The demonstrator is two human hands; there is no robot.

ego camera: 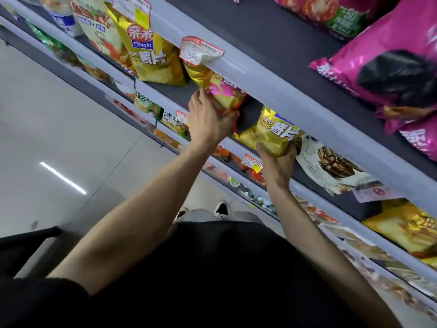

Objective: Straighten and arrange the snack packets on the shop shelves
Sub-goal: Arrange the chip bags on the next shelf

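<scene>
Both hands are up at the shelf, and both are busy. The left hand point(210, 119) sits straight below the curled price tag point(201, 50), thumb up the near edge and fingers wrapped round the lower end of a gold-and-pink packet point(220, 91). That's a firm grip. The packet is tilted, its top tucked under the pale shelf rail point(283, 91), right beneath the tag.

Down and to the right of the tag is the right hand point(279, 162). It holds a yellow chip packet point(272, 133) from underneath, thumb pressed on the front and fingers curled round the far side. This one leans too, its bottom corner out over the shelf lip and its top running back under the rail. A dark gap of bare shelf separates the two held packets.

Left of the tag, on the same shelf, an upright yellow packet point(153, 58) faces front, with paler packets ranked beyond it. Further right and lower than the tag, just beside the right hand's fingers, a white packet point(331, 164) with brown snacks printed on it lies slanted. Above the tag and off to the right, magenta packets point(390, 55) are piled on the upper shelf, slumped over one another. Well below the tag, lower shelves carry more packets, too blurred to read.
</scene>
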